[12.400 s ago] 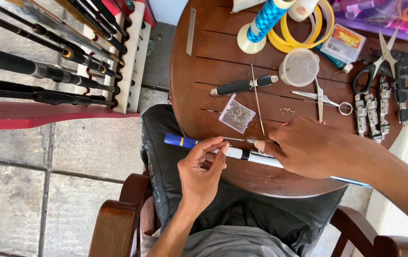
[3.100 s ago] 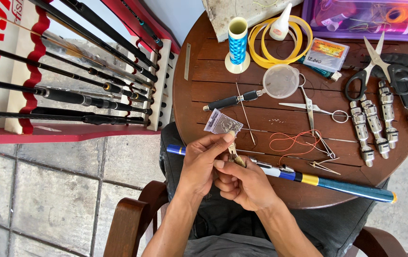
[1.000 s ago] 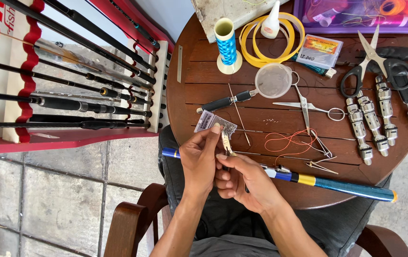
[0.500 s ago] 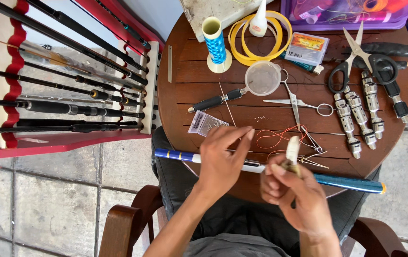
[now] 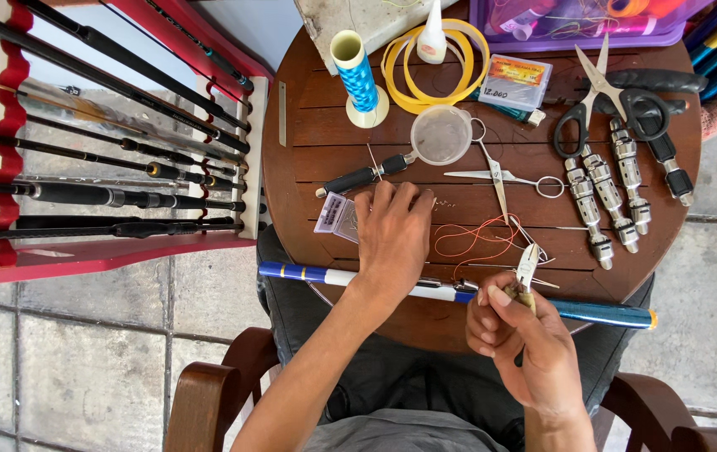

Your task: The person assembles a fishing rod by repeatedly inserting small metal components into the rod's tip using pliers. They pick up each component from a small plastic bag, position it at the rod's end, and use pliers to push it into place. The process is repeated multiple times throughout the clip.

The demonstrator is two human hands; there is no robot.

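While the right hand closes its grip on small pliers, thumb and fingers wrapped round the handles and the tips pointing up and away, the left hand lies flat with fingers spread and slightly curled, holding nothing. Its fingertips rest on the round wooden surface, just right of a small clear packet and just below a black-handled tool. A blue and white rod lies across the near edge, passing under the left wrist and just beyond the right hand. Red thread loops between the two hands. Farther out lie scissors, a clear cup, a blue spool, yellow coiled line and metal reel seats. A red rack of rods stands left.
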